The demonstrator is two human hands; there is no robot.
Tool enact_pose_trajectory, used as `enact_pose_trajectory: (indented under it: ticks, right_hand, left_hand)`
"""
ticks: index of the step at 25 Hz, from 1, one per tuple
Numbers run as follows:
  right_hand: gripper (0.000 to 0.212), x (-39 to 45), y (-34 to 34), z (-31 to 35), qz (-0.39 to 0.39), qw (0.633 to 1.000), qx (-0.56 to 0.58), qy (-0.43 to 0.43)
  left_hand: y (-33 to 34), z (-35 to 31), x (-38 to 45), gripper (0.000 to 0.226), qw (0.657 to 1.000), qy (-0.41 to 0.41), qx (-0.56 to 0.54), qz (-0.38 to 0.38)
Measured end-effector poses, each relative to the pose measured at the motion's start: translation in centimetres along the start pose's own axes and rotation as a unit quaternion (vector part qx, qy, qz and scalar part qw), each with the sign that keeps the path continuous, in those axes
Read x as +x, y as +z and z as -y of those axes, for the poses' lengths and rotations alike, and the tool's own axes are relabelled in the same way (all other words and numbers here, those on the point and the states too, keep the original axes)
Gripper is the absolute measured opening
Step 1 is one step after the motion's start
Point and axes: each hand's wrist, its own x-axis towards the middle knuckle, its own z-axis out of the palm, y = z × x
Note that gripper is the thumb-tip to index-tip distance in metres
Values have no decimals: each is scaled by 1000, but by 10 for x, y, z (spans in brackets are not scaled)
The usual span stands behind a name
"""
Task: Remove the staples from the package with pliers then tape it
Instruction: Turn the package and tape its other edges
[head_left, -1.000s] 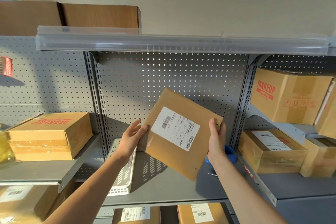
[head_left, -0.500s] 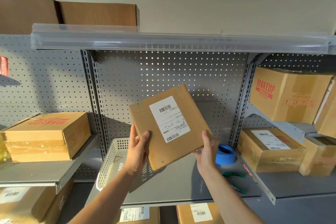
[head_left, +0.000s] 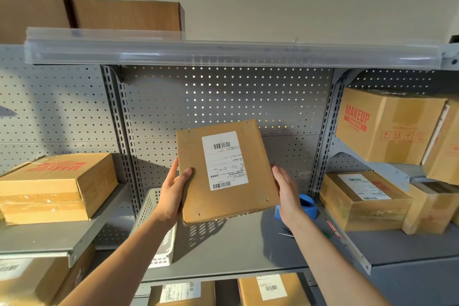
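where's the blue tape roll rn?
Head view, right of centre: the tape roll sits on the grey shelf, partly hidden behind the right hand, left of the labelled box.

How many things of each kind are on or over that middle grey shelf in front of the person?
Flat cardboard package, gripped by the left hand: 1
White plastic basket: 1
Blue tape roll: 1
Tool, mostly hidden behind the right arm: 1
Total: 4

Grey metal shelf [head_left: 236, 243], perforated back panel. White slotted basket [head_left: 154, 226] resting at left of shelf. Blue tape roll [head_left: 308, 206] at right rear, well apart from basket.
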Motion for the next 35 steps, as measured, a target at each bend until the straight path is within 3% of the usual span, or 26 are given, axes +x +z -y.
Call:
enact_pose_trajectory:
  ticks: [11,16,21,35]
  right_hand:
    - [26,6,3,-2,49,998,-16,-20]
    - [27,10,-2,-14,51,998,-24,-4]
    - [22,11,-8,-26,44,998,-31,36]
    - [20,-1,-17,-57,24,979,-78,186]
  left_hand:
    - [4,6,4,44,999,2,45,-22]
    - [4,23,10,34,993,11,95,-74]
    - [2,41,11,31,986,-28,126,-108]
    - [-10,84,7,25,973,-162,145,-80]
